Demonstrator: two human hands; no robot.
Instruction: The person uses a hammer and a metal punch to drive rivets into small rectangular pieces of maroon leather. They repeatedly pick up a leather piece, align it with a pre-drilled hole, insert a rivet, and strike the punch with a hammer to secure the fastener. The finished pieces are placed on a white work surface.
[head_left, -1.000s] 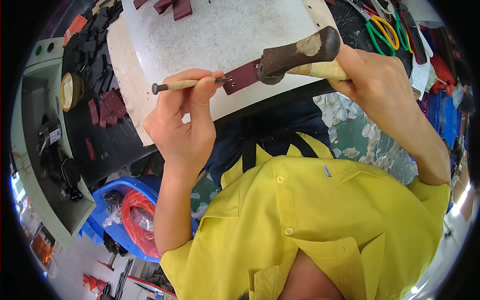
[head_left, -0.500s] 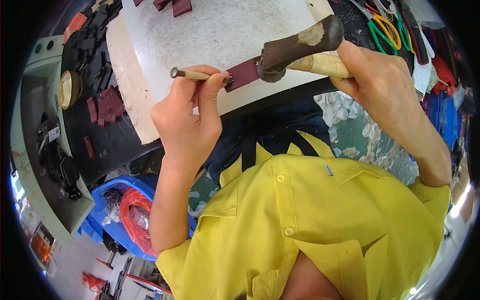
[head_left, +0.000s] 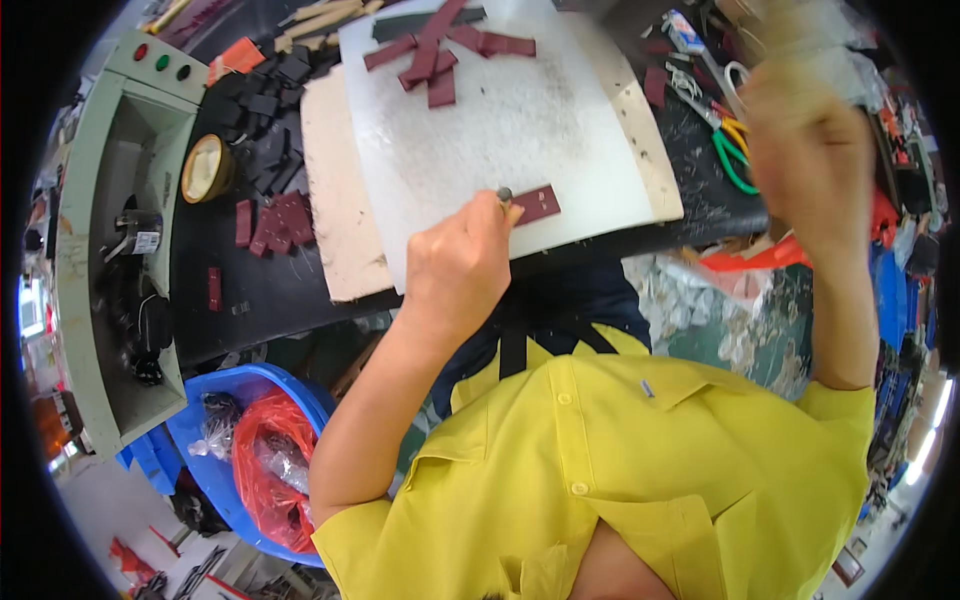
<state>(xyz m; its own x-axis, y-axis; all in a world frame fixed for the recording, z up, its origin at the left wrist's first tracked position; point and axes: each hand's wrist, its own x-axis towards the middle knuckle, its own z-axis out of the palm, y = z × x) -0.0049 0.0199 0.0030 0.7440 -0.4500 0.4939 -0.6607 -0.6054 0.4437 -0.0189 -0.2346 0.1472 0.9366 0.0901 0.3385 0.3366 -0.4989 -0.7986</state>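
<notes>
My left hand (head_left: 460, 265) is closed round a slim punch (head_left: 504, 194), whose round metal end points up toward me. Its lower tip is hidden behind my fingers, over one end of a short maroon strip (head_left: 540, 204) that looks like leather. Small marks or holes show along that strip, which lies flat on a scuffed white sheet (head_left: 480, 150). Off to the right, my right hand (head_left: 815, 165) is raised and smeared by motion, gripping the pale wrapped handle of a hammer (head_left: 790, 60). The hammer's head cannot be made out in the blur.
Several crossed maroon strips (head_left: 430, 55) lie on the sheet's far part. Left of the cream board (head_left: 335, 220) are black pieces (head_left: 265, 130), maroon pieces (head_left: 280, 225) and a round bowl (head_left: 205, 170). Green-handled scissors (head_left: 735, 160) lie right. A blue basin (head_left: 190, 420) stands lower left.
My right hand has lifted the hammer up and away from the strip. The punch, slanted before, now stands more upright over the strip. The whole view has shifted.
</notes>
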